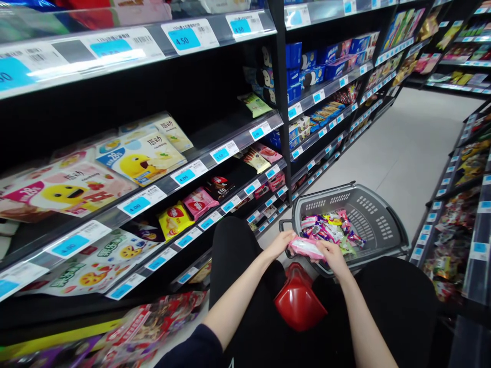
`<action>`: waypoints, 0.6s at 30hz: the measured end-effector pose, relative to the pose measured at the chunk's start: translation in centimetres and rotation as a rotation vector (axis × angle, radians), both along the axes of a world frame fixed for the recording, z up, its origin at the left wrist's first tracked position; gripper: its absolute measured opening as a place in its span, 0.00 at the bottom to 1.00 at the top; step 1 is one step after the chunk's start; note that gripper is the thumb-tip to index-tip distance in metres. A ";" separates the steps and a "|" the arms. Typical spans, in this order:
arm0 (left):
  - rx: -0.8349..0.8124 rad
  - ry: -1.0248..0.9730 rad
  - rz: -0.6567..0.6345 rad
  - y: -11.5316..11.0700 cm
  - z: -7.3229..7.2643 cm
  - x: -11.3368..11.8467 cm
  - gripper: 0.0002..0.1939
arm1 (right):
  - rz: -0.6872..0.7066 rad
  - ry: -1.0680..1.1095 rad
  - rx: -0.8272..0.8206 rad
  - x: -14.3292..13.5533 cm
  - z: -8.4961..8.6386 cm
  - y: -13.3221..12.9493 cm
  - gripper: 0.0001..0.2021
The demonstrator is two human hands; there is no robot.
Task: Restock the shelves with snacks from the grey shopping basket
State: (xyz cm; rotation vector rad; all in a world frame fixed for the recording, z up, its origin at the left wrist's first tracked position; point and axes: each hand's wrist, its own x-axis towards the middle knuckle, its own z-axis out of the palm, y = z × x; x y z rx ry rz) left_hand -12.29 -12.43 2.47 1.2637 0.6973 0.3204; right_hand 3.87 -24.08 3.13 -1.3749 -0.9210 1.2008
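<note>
Between my two hands is a pink and white snack packet (306,248), held level just in front of the basket's near rim. My left hand (282,242) pinches its left end. The fingers of my right hand (333,255) are closed on its right end. Directly beyond stands a grey plastic shopping basket (383,204) on the floor, with a heap of small wrapped sweets (332,227) in pink, purple, yellow and green lying in it. Print on the packet is too blurred to read.
A red glossy stool seat (299,301) shows between my knees. Shelves with price tags (224,152) run along the left, bearing flat snack packs (143,156) and blue biscuit boxes (332,53). More shelves (441,220) border the right side. Pale floor (418,128) stretches ahead.
</note>
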 end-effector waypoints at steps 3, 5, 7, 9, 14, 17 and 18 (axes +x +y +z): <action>-0.098 0.012 0.035 -0.1 -0.5 0.3 0.24 | 0.031 -0.020 0.008 0.2 -0.2 -0.1 0.20; -0.125 0.027 0.063 -0.5 -0.2 0.4 0.24 | 0.035 -0.047 0.007 0.3 -0.5 -0.2 0.20; -0.139 0.042 0.115 -0.9 0.3 0.5 0.25 | -0.012 -0.127 0.003 0.4 -1.0 -0.2 0.20; -0.155 0.046 0.162 -1.3 0.7 0.4 0.24 | -0.096 -0.249 0.008 0.3 -1.4 -0.1 0.20; -0.287 -0.009 0.189 -1.5 0.9 0.1 0.24 | -0.100 -0.355 0.041 0.0 -2.0 0.0 0.18; -0.297 -0.051 0.227 -1.2 0.5 0.4 0.25 | -0.115 -0.327 0.036 -0.1 -1.8 0.1 0.20; -0.287 -0.071 0.242 -1.1 0.4 0.5 0.25 | -0.130 -0.322 0.031 -0.1 -1.7 0.2 0.20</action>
